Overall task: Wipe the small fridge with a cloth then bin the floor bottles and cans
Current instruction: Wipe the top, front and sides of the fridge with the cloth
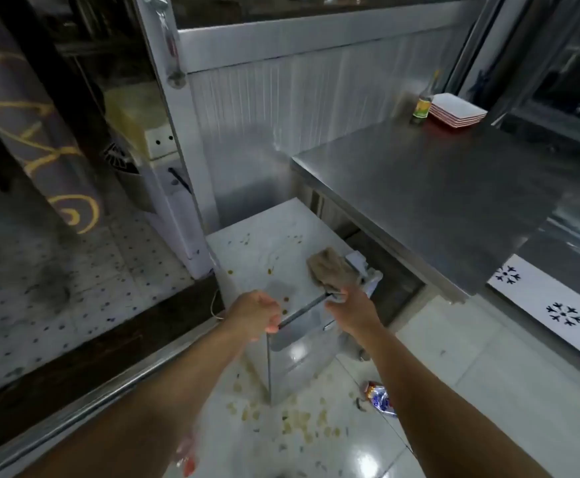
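My left hand [256, 313] curls over the front left corner of the small white box-shaped fridge [271, 260], fingers bent round its top edge. My right hand [349, 310] sits at the front right corner of the same top; its fingers close around the near end of one crumpled brown cloth [331, 269], which lies on the fridge top just beyond my knuckles. Between my two hands runs the dark seam of the fridge's door edge.

Past my fingers the white top carries several small brown spots; they are too blurred for me to count exactly. Below my wrists, on the glossy white tiled floor [471, 391], many yellowish scraps lie scattered round the fridge's base. Just beside my right forearm lies one crushed red-and-blue can [378, 398]. Near my left forearm, at the bottom edge, something pinkish shows, too blurred to name.

To the right of my right hand and higher stands one steel counter [437, 188]. At its far end stand one glass bottle with a yellow label [423, 106] and, touching or just beside it, one stack of white square plates with red rims [459, 110].
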`<state>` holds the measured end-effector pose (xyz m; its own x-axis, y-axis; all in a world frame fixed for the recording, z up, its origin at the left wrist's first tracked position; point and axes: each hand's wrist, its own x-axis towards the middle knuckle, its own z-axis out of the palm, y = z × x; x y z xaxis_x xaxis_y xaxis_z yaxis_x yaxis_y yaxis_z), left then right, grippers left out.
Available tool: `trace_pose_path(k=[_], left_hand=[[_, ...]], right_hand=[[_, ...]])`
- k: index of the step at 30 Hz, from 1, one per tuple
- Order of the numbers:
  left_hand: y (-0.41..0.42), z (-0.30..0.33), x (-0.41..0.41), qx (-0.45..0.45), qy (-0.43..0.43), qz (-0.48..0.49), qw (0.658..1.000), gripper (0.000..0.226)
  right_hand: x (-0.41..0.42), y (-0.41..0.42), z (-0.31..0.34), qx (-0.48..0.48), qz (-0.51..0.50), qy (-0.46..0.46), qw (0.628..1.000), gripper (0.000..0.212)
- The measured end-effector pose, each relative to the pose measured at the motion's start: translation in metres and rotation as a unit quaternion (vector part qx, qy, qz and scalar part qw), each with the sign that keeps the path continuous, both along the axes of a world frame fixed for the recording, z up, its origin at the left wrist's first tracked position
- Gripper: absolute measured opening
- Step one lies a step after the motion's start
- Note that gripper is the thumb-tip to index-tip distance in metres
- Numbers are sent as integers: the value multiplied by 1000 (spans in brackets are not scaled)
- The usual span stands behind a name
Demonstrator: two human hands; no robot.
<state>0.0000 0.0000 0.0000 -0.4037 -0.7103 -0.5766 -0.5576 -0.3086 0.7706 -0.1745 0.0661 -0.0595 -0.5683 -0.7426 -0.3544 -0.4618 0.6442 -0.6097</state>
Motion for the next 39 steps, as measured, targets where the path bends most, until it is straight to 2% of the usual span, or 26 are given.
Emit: trace_pose_path(k=[2,7,10,12,15,19,21,23,25,27,28,30,34,39], left_hand=[[-24,-14,-21,3,14,17,1000,4],[-76,-52,-55,23,-6,17,1000,6],[-96,-70,-64,28,-29,4,999,5],[-103,-80,-68,48,-33,1,998,7],[-107,-90,-71,47,-30,-17,998,11],[-106,-86,-73,36,-31,-43,998,9],[-105,-76,-73,26,-19,-46,998,5],[-105,-62,-71,28,14,-37,999,12],[-106,-43,-68,84,81,12,993,27],[-110,-26,-64,164,164,51,971,31],[-111,-18,-61,186,196,58,961,30],[-114,-8,-56,167,218,64,959,27],[-119,8,-42,90,205,88,971,25],[-125,20,-24,75,230,66,968,34]], right_hand=[[-18,-25,-16,-7,21,44,999,23],[-55,-69,-57,41,35,113,992,61],[-61,-78,-77,60,46,113,991,69],[-60,-82,-87,62,44,141,987,68],[-61,-86,-89,30,24,180,983,53],[-57,-87,-62,-81,-92,51,991,19],[-47,-84,-40,-136,-129,-27,982,19],[-35,-80,-18,-182,-135,-113,967,24],[-21,-76,3,-211,-114,-160,957,23],[-6,-74,21,-229,-78,-161,957,18],[1,-74,30,-229,-56,-156,959,20],[12,-74,46,-217,-29,-173,960,30],[16,-79,68,-192,-70,-323,924,53],[16,-89,74,-108,12,-319,942,59]])
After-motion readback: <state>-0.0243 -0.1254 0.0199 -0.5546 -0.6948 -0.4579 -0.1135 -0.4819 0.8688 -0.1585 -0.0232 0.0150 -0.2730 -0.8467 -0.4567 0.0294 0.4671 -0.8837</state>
